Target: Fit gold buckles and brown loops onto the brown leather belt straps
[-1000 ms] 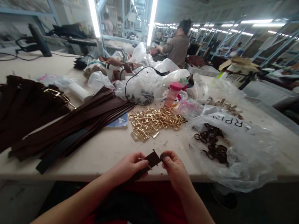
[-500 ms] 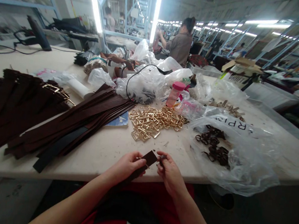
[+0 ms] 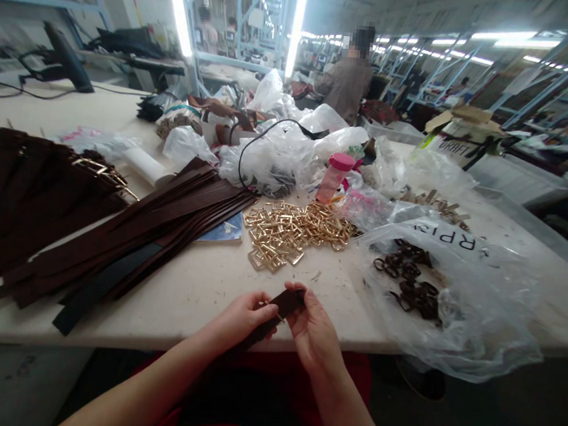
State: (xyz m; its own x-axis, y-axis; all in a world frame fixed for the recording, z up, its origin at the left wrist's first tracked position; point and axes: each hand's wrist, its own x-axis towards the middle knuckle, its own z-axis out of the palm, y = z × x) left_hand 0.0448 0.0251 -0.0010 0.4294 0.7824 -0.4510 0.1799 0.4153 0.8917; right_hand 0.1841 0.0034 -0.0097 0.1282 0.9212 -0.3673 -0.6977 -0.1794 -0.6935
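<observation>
Just above the table's front edge, a dark brown leather strap (image 3: 284, 302) is held between my two hands. My left hand (image 3: 248, 317) is closed on it, thumb on top, and a small glint of gold metal shows beside the thumb. My right hand (image 3: 308, 319) pinches the strap's far end, where a small dark piece, seemingly a leather loop, sits at the fingertips. The strap's lower part runs down behind my left forearm. Beyond my hands lies a pile of gold rectangular buckles (image 3: 295, 231).
Brown straps (image 3: 162, 221) lie stacked at left, beside more straps with buckles (image 3: 40, 183). A clear plastic bag (image 3: 485, 313) at right holds dark leather loops (image 3: 419, 296). Behind the buckles stand a pink-lidded bottle (image 3: 335, 178) and heaped plastic bags. A person (image 3: 350, 79) is farther back.
My right hand has moved left onto the strap's end, bringing the small dark piece against it. Before, hand and strap end were slightly apart. The person behind has lowered an arm.
</observation>
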